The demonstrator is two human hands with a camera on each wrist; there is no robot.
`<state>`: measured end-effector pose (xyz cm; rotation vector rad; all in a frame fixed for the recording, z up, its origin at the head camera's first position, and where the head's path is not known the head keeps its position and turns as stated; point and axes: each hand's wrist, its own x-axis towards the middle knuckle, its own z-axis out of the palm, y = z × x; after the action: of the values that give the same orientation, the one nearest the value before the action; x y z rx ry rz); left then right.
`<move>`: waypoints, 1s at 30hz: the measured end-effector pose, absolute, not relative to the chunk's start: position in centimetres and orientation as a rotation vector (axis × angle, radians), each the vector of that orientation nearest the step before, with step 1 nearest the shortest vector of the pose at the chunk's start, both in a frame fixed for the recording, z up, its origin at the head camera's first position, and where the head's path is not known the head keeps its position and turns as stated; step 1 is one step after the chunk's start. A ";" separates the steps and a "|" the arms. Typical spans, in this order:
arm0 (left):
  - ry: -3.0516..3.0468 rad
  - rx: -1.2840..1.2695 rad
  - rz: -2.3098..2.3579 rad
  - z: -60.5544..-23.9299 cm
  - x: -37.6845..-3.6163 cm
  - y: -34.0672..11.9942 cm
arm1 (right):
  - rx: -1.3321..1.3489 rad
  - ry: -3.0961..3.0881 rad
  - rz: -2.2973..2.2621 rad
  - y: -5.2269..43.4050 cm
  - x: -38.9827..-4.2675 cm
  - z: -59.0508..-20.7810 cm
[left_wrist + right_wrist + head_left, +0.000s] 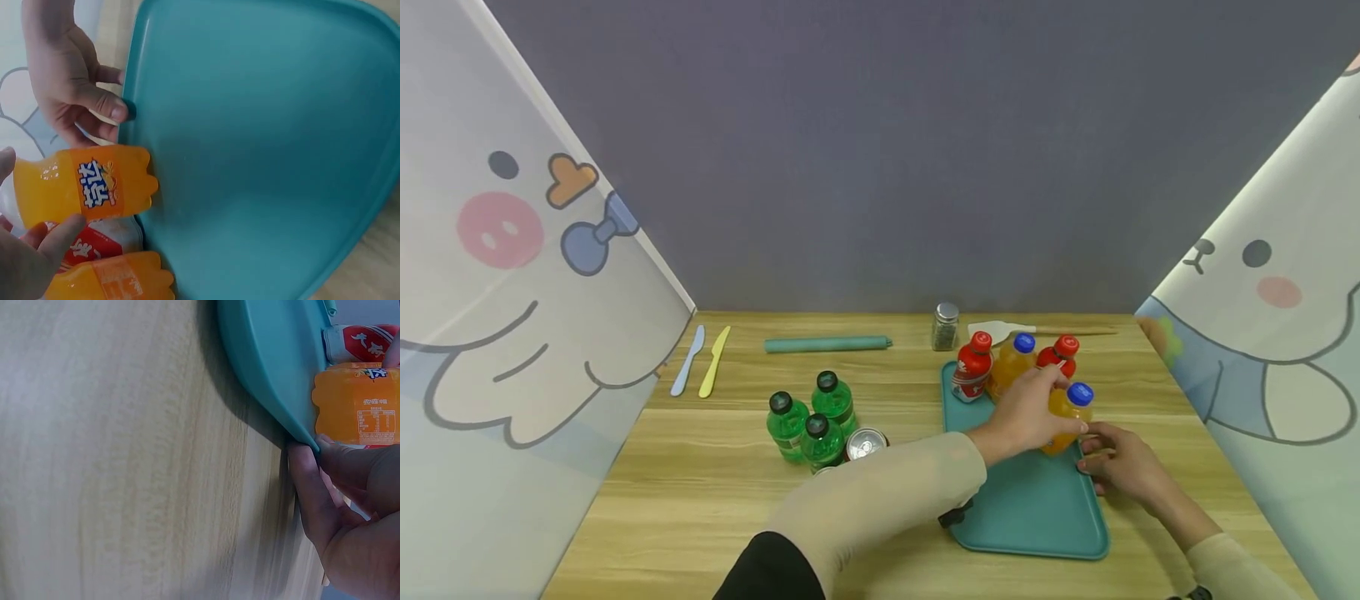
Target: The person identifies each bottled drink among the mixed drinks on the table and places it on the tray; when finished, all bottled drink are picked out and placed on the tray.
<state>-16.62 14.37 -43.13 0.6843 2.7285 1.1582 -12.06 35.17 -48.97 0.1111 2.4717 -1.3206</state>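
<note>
My left hand [1030, 412] grips an orange soda bottle [1060, 427] with a blue cap, upright at the right side of a teal tray [1030, 517]. In the left wrist view its fingers lie about the orange bottle [100, 184]. My right hand [1123, 462] pinches the tray's right rim between thumb and fingers, as the right wrist view shows on the tray [275, 369]. At the tray's far end stand a red-capped bottle [973, 368], a second orange bottle [1009, 367] and another red-capped bottle [1058, 354], partly hidden by the left hand.
Left of the tray stand three green bottles [823, 446] and a can [866, 442]; another can is mostly hidden by my left sleeve. Farther back lie a blue knife [688, 360], a yellow knife [714, 361], a teal roll [827, 344], a shaker [945, 327] and a spatula [1000, 329].
</note>
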 end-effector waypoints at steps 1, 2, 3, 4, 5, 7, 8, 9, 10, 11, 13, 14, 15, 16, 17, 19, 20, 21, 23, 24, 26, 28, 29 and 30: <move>2.726 0.686 1.148 -43.1 -16.6 14.4 | 0.113 2.471 -1.322 35.2 -12.1 -49.0; 2.725 0.688 1.135 -43.0 -16.6 14.3 | 0.114 2.471 -1.320 35.2 -12.1 -49.0; 2.724 0.687 1.124 -43.0 -16.6 14.3 | 0.117 2.472 -1.319 35.2 -12.1 -49.0; 2.722 0.684 1.115 -42.9 -16.6 14.3 | 0.119 2.471 -1.319 35.3 -12.1 -49.0; 2.722 0.685 1.103 -42.9 -16.6 14.3 | 0.121 2.473 -1.317 35.3 -12.1 -49.1; 2.719 0.688 1.083 -42.8 -16.6 14.3 | 0.118 2.475 -1.317 35.3 -12.1 -49.1; 2.718 0.694 1.073 -42.8 -16.6 14.3 | 0.117 2.476 -1.316 35.3 -12.1 -49.1; 2.715 0.703 1.063 -42.8 -16.7 14.2 | 0.115 2.477 -1.315 35.3 -12.1 -49.2; 2.712 0.715 1.051 -42.8 -16.7 14.2 | 0.114 2.478 -1.314 35.3 -12.2 -49.2; 2.706 0.729 1.042 -42.7 -16.8 14.1 | 0.114 2.478 -1.314 35.3 -12.2 -49.2; 2.683 0.758 1.026 -42.6 -17.0 13.9 | 0.118 2.479 -1.312 35.3 -12.2 -49.2; 2.667 0.773 1.018 -42.5 -17.0 13.8 | 0.119 2.478 -1.311 35.3 -12.2 -49.2; 2.649 0.784 1.008 -42.4 -17.1 13.6 | 0.120 2.477 -1.310 35.4 -12.2 -49.2; 2.631 0.794 0.998 -42.2 -17.2 13.5 | 0.122 2.475 -1.312 35.4 -12.3 -49.3; 2.604 0.803 0.995 -42.0 -17.2 13.2 | 0.124 2.475 -1.310 35.3 -12.3 -49.2; 2.556 0.810 0.975 -41.5 -17.2 12.8 | 0.124 2.481 -1.299 35.3 -12.4 -49.2; 2.533 0.809 0.967 -41.2 -17.2 12.5 | 0.123 2.483 -1.292 35.3 -12.4 -49.2; 2.510 0.801 0.965 -40.9 -17.2 12.2 | 0.121 2.486 -1.284 35.3 -12.4 -49.2; 2.475 0.783 0.963 -40.3 -17.1 11.7 | 0.129 2.488 -1.272 35.3 -12.4 -49.3; 2.466 0.772 0.961 -40.0 -17.0 11.5 | 0.134 2.487 -1.269 35.3 -12.4 -49.3; 2.463 0.761 0.970 -39.4 -16.9 11.0 | 0.127 2.487 -1.269 35.3 -12.4 -49.3; 2.468 0.758 0.986 -38.7 -16.8 10.4 | 0.123 2.487 -1.280 35.4 -12.3 -49.4; 2.467 0.760 1.007 -38.5 -16.8 10.1 | 0.120 2.489 -1.285 35.4 -12.3 -49.4; 2.470 0.762 1.022 -38.2 -16.8 9.8 | 0.108 2.493 -1.290 35.4 -12.2 -49.4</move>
<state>-16.81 9.77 -38.17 0.7615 2.4702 1.0219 -12.24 35.43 -49.40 0.1085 2.4925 -1.2896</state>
